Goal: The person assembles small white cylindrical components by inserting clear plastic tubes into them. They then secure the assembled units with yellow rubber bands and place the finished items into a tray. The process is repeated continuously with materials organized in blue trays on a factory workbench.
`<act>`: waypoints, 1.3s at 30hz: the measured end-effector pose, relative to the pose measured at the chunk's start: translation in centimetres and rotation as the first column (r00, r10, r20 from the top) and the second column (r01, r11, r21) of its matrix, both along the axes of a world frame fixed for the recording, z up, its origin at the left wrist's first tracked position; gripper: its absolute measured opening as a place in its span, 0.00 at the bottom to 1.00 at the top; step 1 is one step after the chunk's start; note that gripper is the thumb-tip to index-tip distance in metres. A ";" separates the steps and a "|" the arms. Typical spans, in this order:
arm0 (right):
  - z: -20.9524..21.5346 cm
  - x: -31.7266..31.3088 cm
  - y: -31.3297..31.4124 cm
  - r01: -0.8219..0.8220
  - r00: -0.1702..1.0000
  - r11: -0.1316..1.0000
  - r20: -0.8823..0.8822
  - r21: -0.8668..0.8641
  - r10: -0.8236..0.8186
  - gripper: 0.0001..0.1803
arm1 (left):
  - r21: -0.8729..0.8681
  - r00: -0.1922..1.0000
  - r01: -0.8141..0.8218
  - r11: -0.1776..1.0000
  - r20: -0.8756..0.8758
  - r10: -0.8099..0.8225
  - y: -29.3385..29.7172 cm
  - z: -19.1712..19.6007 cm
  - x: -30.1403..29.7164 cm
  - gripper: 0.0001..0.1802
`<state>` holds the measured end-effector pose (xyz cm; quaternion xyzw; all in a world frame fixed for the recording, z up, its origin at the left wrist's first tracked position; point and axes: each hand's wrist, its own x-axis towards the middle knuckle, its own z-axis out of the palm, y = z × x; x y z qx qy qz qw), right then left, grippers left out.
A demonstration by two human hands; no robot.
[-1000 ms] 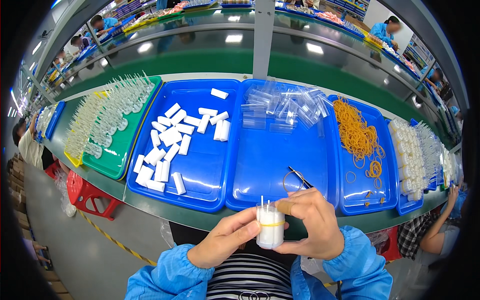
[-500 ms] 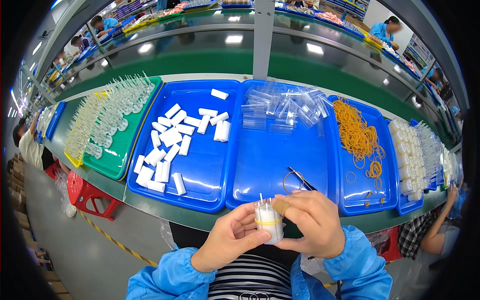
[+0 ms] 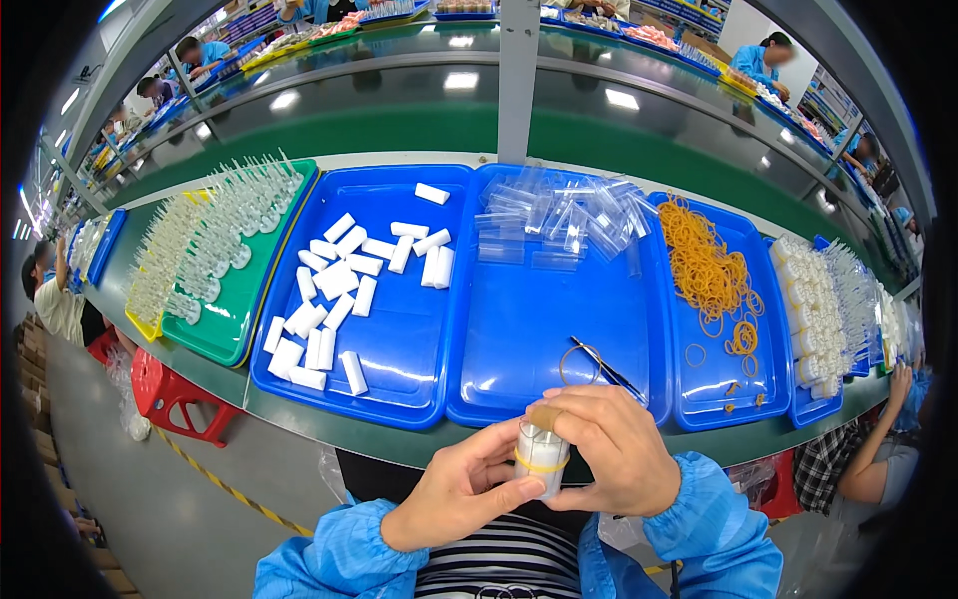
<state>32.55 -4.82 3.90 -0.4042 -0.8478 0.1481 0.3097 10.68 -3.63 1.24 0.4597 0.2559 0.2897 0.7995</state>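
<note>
Left hand [image 3: 449, 494] and right hand [image 3: 617, 451] grip the cup [image 3: 540, 450] by the tray's [image 3: 519, 334] near edge; even pressure should keep the band [image 3: 540, 468] level.

One cylinder [image 3: 539, 451] in two hands [image 3: 449, 491]; one slim black tool [image 3: 609, 369]; roughly two dozen white blocks [image 3: 364, 297].

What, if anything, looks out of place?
A thin loop, likely a stray rubber band, and a dark slim tool lie in the middle blue tray with the clear pieces, apart from the heaped bands in the tray to its right. The held piece looks normal, though fingers partly hide it.
</note>
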 end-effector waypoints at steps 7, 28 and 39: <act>-0.5 -0.3 0.0 0.015 0.997 0.999 -0.077 -0.048 -0.019 0.53 | -0.278 0.989 0.067 0.958 0.142 -0.028 0.4 0.8 0.0 0.33; 1.7 8.1 -3.7 0.316 0.851 0.918 -0.357 -0.239 -0.385 0.31 | 0.413 0.979 -0.072 0.908 -0.144 0.143 -0.5 1.3 4.2 0.42; -4.3 27.0 -15.3 0.988 -0.092 -0.150 -0.605 0.047 -0.791 0.31 | 0.412 0.942 -0.140 0.900 -0.225 0.249 0.9 0.7 2.7 0.20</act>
